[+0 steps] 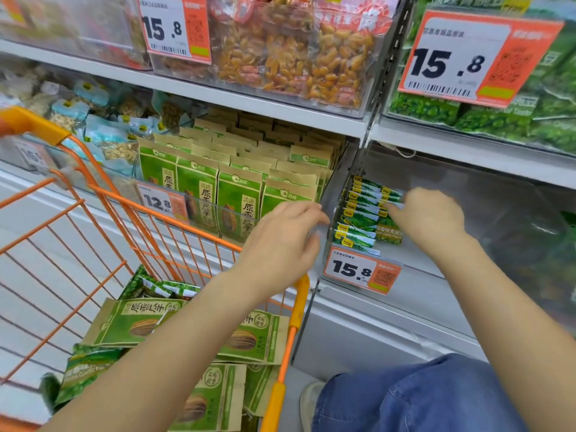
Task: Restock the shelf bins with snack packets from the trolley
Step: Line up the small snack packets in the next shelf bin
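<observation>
Below, price tag [361, 271] reads 15.8; packets [358, 210] green-labelled

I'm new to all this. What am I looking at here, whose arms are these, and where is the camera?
No machine here: a person wears one camera on the head, looking forward and down, so you see their own bare arms. They are refilling a shop shelf. The right hand is at a row of small green pea packets standing in a clear shelf bin; its fingers seem to pinch one, though blur hides the detail. The left hand hovers with relaxed fingers near the bin's left edge, holding nothing. At lower left is an orange trolley with more green packets and larger sunflower seed bags. Matching seed bags fill the next bin, and orange price tags hang on the fronts.
</observation>
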